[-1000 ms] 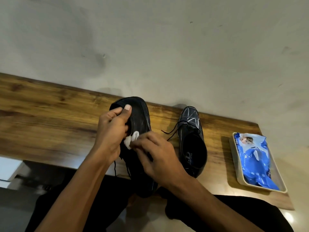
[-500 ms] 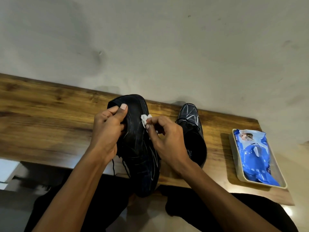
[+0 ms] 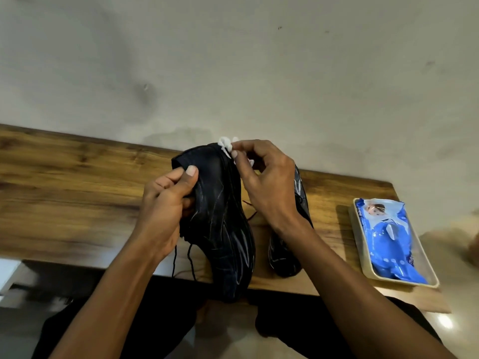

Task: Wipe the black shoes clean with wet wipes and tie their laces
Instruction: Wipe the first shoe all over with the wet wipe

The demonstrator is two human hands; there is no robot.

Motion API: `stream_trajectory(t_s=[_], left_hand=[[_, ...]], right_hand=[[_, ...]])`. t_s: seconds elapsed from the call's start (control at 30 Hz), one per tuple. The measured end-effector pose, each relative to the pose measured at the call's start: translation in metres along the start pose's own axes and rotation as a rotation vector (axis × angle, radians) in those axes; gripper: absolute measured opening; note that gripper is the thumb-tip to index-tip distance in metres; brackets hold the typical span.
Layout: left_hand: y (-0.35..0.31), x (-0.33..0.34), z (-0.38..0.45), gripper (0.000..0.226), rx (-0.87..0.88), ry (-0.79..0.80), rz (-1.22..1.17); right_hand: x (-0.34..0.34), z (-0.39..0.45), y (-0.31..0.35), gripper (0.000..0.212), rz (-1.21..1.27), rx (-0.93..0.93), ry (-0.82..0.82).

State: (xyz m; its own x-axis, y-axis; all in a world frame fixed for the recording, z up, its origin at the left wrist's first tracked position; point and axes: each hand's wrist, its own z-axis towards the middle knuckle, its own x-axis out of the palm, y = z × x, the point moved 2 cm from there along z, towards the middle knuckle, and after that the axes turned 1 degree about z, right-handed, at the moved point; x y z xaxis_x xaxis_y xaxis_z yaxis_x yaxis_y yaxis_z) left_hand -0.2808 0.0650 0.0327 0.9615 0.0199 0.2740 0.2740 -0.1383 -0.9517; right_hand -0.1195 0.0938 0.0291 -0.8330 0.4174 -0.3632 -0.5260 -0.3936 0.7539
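Observation:
My left hand (image 3: 166, 206) grips a black shoe (image 3: 223, 229) by its upper, holding it raised and turned on its side over the table's front edge. Loose black laces (image 3: 190, 260) hang from it. My right hand (image 3: 267, 182) pinches a small crumpled white wet wipe (image 3: 226, 145) against the far toe end of that shoe. The second black shoe (image 3: 287, 257) stands on the wooden table (image 3: 72, 193) just to the right, largely hidden behind my right wrist.
A cream tray (image 3: 368, 263) at the table's right end holds a blue pack of wet wipes (image 3: 388, 237). A plain wall rises directly behind the table. My dark-clothed legs are below the front edge.
My right hand has slid the wipe along the held shoe from its middle up to the toe end. The left hand has kept its grip, lifting the shoe slightly.

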Motion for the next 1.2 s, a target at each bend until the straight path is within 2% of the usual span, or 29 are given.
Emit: stream_trajectory(t_s=[0.07, 0.17, 0.23, 0.33, 0.7, 0.8, 0.9, 1.07, 1.2], left_hand=[[0.002, 0.000, 0.001, 0.023, 0.008, -0.003, -0.005], [0.005, -0.007, 0.006, 0.025, 0.009, -0.040, -0.013], [0.008, -0.015, 0.011, 0.025, 0.012, -0.059, -0.010], [0.010, -0.021, 0.014, 0.024, 0.016, -0.048, 0.010], [0.007, -0.005, 0.010, 0.033, 0.086, 0.090, 0.040], [0.007, -0.004, 0.009, 0.028, 0.075, 0.095, 0.031], [0.008, -0.005, 0.008, 0.033, 0.063, 0.084, 0.035], [0.010, -0.008, 0.012, 0.041, 0.019, -0.005, -0.038], [0.009, -0.007, 0.012, 0.036, 0.000, -0.047, -0.039]], right_hand=[[-0.003, -0.005, 0.000, 0.012, -0.039, -0.063, 0.014], [-0.009, -0.033, -0.006, 0.011, -0.107, -0.134, 0.141], [-0.013, -0.054, -0.010, 0.009, -0.127, -0.102, 0.225], [-0.020, -0.065, -0.013, 0.008, -0.124, -0.027, 0.258], [-0.002, 0.010, 0.007, 0.017, -0.135, -0.117, 0.016], [0.004, 0.000, 0.018, 0.018, -0.136, -0.172, 0.060], [0.006, -0.023, 0.025, 0.018, -0.102, -0.232, 0.122], [0.008, -0.077, 0.022, 0.020, -0.156, -0.324, 0.370], [0.006, -0.067, 0.019, 0.018, -0.144, -0.306, 0.342]])
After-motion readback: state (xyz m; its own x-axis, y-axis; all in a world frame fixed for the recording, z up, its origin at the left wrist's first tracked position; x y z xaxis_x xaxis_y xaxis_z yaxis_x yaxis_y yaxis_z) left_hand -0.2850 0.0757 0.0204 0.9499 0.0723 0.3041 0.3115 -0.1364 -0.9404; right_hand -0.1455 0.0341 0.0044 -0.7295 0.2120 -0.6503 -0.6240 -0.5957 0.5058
